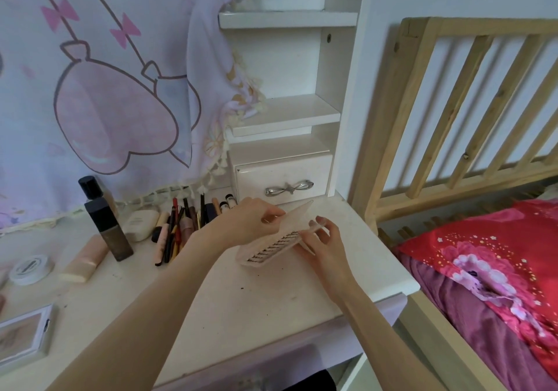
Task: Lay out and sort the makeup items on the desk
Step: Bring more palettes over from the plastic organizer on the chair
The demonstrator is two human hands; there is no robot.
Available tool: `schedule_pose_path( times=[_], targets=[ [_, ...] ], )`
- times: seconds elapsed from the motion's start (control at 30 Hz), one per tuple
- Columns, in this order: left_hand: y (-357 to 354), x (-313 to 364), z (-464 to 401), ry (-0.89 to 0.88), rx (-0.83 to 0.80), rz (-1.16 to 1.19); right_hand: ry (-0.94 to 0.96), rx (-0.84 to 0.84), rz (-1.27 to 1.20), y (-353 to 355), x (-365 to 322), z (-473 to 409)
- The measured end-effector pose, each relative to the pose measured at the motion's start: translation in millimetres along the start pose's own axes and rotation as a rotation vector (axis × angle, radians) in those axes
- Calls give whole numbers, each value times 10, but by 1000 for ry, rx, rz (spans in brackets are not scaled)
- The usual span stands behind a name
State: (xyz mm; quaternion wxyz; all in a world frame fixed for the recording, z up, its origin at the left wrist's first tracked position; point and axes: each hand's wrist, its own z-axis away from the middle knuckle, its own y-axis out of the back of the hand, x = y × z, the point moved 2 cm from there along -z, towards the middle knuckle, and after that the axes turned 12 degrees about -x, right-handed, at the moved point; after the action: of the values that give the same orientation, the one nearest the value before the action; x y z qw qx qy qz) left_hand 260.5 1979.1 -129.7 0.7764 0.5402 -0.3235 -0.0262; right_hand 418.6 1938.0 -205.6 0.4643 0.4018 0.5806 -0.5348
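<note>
Both hands meet over the white desk [241, 306], a little right of its middle, working one clear lash case [271, 247]. Her left hand [250, 217] comes in from seven o'clock and pinches the raised lid [297, 214] between thumb and curled fingers, tipping it back toward one o'clock. Her right hand [324, 244] sits at the case's three o'clock side, fingers loosely bent, fingertips on the hinge end; it looks like a light grip, though the lid blurs the thumb. Rows of dark lashes show in the tray, which seems to rest on the desk.

At ten o'clock from the case lies a bundle of pencils and brushes [178, 227], then a dark square bottle [108, 229] standing upright, a pale tube [86, 259] lying beside it, and a round white jar [30, 270]. A powder compact [22, 334] lies at the near left edge.
</note>
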Motion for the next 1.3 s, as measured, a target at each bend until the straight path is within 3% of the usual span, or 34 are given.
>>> schedule_pose_path(
  times=[0.17, 0.37, 0.7, 0.83, 0.93, 1.07, 1.3],
  targets=[
    [0, -113, -134, 4, 67, -34, -84, 15, 423, 233, -84, 22],
    [14, -66, -295, -36, 273, -19, -141, -12, 793, 373, -68, 37],
    [63, -73, -495, -91, 515, -62, -46, -52, 1228, 465, 130, 208],
    [57, -124, -558, -72, 588, -93, 72, -192, 1436, 383, 204, 266],
    [-10, -178, -561, -3, 597, -196, 53, -265, 1599, 377, 241, 256],
    [-86, -206, -540, -15, 580, -319, -12, -275, 1621, 380, 197, 230],
    [-117, -179, -657, -46, 396, -366, -64, -199, 1629, 364, 250, 171]
  ],
)
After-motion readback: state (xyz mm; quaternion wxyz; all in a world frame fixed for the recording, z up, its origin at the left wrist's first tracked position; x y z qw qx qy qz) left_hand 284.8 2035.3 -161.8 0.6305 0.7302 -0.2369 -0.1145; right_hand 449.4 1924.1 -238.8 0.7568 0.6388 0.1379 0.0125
